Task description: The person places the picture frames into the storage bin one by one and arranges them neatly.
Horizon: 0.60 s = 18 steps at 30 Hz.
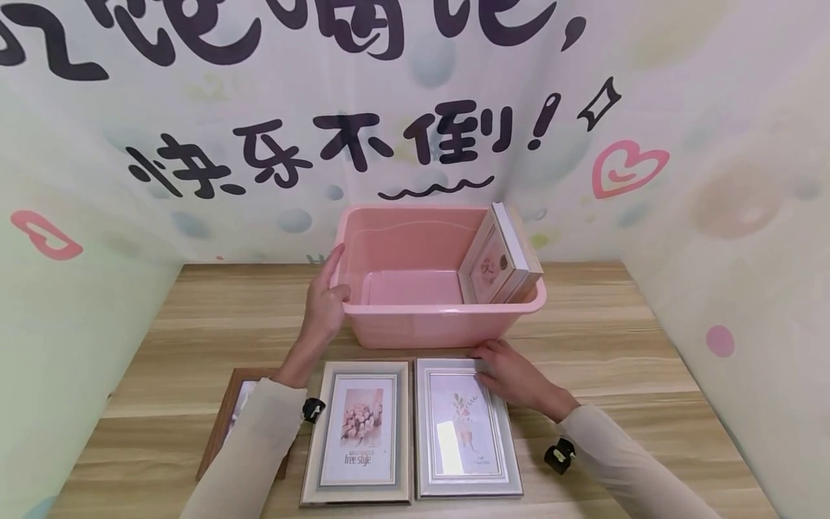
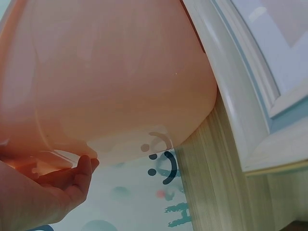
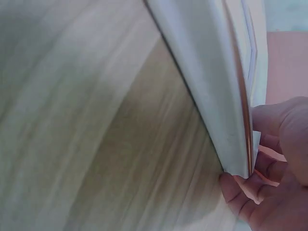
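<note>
A pink plastic basin (image 1: 428,328) stands at the back of the table. My left hand (image 1: 324,303) grips its left rim; in the left wrist view the curled fingers show against the basin's side. Two pale picture frames lie side by side in front of it. The left one (image 1: 329,432) has a flower print marked "free style", the right one (image 1: 512,468) a potted plant print. My right hand (image 1: 515,375) holds the right frame at its far right corner. The right wrist view shows fingertips (image 3: 231,190) under that corner, the thumb partly hidden.
Several picture frames (image 1: 486,267) stand leaning inside the basin's right end. A brown wooden frame (image 1: 220,425) lies at the left, partly covered by my left sleeve. Printed cloth walls (image 1: 272,238) enclose the wooden table (image 1: 622,360) at the back and sides.
</note>
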Motion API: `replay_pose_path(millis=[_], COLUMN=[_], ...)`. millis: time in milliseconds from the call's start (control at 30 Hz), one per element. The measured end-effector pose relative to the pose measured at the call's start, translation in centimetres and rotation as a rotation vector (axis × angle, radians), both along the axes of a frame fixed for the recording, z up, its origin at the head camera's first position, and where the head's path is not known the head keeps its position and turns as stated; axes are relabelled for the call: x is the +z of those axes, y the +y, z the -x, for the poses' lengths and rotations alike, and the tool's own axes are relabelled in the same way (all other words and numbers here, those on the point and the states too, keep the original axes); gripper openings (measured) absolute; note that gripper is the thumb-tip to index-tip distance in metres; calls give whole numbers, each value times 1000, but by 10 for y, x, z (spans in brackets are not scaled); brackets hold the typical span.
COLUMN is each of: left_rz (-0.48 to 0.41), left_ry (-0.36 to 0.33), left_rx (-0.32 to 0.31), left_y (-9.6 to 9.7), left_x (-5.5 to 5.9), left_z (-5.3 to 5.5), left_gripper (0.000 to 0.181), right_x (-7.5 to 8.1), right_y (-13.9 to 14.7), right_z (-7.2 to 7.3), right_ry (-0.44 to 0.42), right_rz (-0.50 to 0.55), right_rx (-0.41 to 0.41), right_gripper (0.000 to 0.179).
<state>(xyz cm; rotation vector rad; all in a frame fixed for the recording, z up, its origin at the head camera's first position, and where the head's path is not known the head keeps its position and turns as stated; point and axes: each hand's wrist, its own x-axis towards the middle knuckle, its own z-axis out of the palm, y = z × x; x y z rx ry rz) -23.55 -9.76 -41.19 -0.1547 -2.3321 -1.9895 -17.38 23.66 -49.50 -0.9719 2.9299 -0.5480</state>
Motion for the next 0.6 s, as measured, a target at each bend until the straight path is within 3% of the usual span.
replay_pose_path(millis=[100,333,600], left_rz=[2,11,11], left_ry=[-1,-5,-11], left_rx=[-1,1,8], left_y=[-1,0,0], left_x=[1,2,1], left_z=[0,0,1], left_gripper=[78,78,78], right_x=[4,24,41], right_y=[-1,5,13], right_z=[-1,0,3], right_ry=[-18,-155,-260], right_rz=[9,102,246], right_rx=[-13,-43,15], right_gripper=[29,25,29])
